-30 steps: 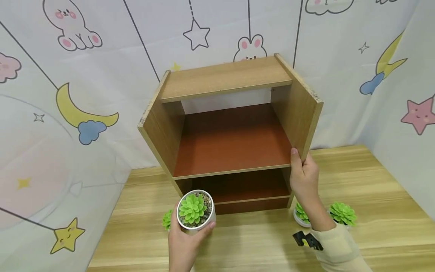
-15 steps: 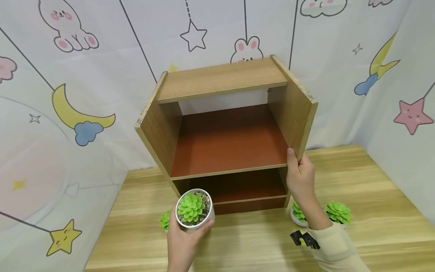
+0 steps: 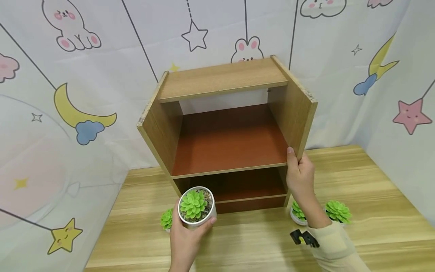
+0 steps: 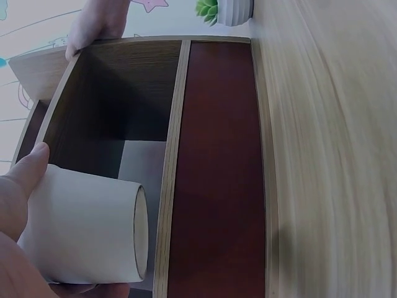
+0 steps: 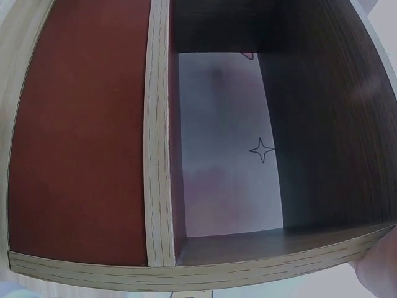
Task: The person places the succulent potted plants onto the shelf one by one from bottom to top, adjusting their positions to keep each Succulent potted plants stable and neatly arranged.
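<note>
Printed backdrop hung behind the shelf unit; wood-grain table spread beneath it. Unit itself floored with red-brown boards, its front uncovered. Pale sleeve noted before its right corner. Front edge of the unit's right side panel gripped by the right hand, thumb laid on the inner face near the middle board; should that grip be tugged, the whole unit could probably be skewed. Left hand placed before the unit's lower left corner, fingers and thumb wrapped round a white potted succulent, which is held above the table in front of the lower compartment; whether unit and pot are touching cannot be told. If carried too low, the pot's base might be caught on the compartment's front lip; if tipped, gravel could be spilled. One potted plant half hidden behind the left hand, just off the unit's left front; two others, a nearer one and a farther one, set off its right front, liable to be knocked by a careless right forearm.
</note>
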A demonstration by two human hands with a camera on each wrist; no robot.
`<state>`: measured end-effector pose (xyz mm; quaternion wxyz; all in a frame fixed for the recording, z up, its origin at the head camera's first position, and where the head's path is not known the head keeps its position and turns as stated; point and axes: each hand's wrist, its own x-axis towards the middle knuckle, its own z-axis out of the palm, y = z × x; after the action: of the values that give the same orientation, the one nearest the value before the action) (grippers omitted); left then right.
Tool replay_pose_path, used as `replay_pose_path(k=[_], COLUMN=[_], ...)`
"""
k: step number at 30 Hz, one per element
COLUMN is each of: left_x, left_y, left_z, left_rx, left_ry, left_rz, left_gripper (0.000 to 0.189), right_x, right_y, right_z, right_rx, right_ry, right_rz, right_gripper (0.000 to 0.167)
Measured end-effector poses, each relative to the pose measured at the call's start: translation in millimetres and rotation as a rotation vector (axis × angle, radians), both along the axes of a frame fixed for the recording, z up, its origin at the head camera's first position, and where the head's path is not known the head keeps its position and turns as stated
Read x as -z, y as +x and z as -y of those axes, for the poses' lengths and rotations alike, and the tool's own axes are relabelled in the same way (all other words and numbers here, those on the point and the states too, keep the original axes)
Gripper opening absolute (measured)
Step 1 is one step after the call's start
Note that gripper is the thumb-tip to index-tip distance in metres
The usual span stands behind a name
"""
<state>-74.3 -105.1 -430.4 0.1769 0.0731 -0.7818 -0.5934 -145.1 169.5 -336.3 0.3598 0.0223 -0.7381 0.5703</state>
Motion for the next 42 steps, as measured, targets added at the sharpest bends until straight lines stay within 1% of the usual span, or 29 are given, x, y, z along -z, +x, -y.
replay_pose_path(k=[5,12,17,20,24,27,28,31,35,42], left_x=[0.0,0.2,1.6,2.0,2.6,2.9,2.8,2.8,3.1,3.1], left_y=[-2.1,-3.8,-6.7,-7.6,-8.6,-10.8,-11.7,-14.1,-16.5,-19.1], left_z=[0.5,-1.8,-2.9,-2.6,-1.8,-1.1,-0.9,-0.5,-0.7,-2.7], left_rx=[0.006,0.020,0.032,0.030,0.028,0.027,0.027,0.023,0.022,0.024], left_ry=[0.002,0.009,0.021,0.017,0.005,-0.004,-0.005,-0.010,-0.010,-0.012], left_rz=[-0.007,-0.036,-0.051,-0.044,-0.034,-0.044,-0.049,-0.056,-0.047,-0.030], left_gripper=[0.110,0.106,0.103,0.104,0.104,0.104,0.103,0.103,0.104,0.107], right_x=[-0.3,0.5,-0.4,3.1,20.3,33.1,35.0,37.1,36.8,37.2], right_y=[-0.5,-2.0,0.2,-0.3,-10.9,-20.0,-21.4,-23.0,-22.8,-23.2], right_z=[-0.1,0.8,3.5,4.0,-1.9,-7.8,-9.0,-10.4,-10.4,-11.1], right_rx=[-0.007,-0.002,0.006,0.011,0.004,-0.005,-0.005,-0.008,0.000,0.042], right_ry=[-0.008,0.015,0.019,0.016,0.007,-0.004,-0.006,-0.013,-0.013,-0.010], right_rz=[0.002,-0.004,0.021,0.031,0.029,0.023,0.020,0.015,0.018,0.029], right_gripper=[0.024,0.024,0.023,0.023,0.024,0.025,0.026,0.028,0.031,0.034])
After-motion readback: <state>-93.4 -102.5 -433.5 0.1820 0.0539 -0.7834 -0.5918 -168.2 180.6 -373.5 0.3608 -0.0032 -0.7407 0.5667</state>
